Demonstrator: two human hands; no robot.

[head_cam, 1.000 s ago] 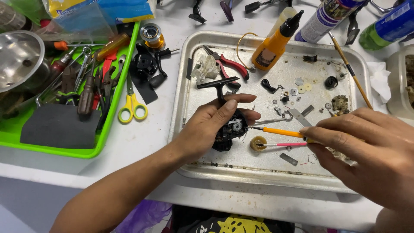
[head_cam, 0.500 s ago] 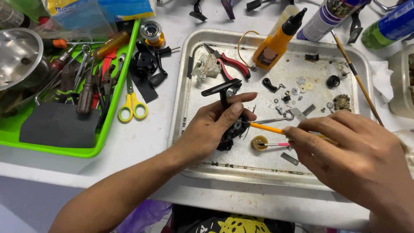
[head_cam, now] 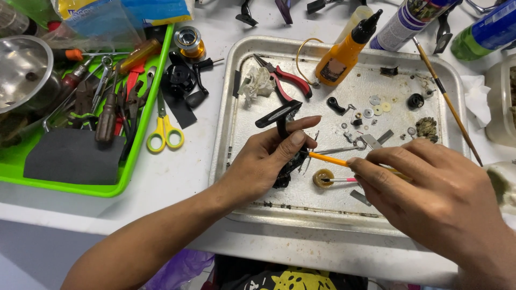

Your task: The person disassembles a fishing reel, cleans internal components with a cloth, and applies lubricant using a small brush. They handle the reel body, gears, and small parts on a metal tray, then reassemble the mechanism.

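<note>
Two hands, left hand [head_cam: 263, 161] clasping reel [head_cam: 287, 164]

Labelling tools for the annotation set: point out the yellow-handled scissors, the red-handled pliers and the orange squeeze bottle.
yellow-handled scissors [head_cam: 165, 132], head view, on a yellow finger loop.
red-handled pliers [head_cam: 293, 81], head view, on the red grip.
orange squeeze bottle [head_cam: 338, 60], head view, on its orange body.

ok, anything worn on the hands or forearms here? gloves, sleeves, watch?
Nothing worn. The left hand and right hand are bare: no gloves, no rings visible. The left forearm is bare along its whole visible length, no sleeve or watch. The right wrist is cut off by the frame edge.
</note>
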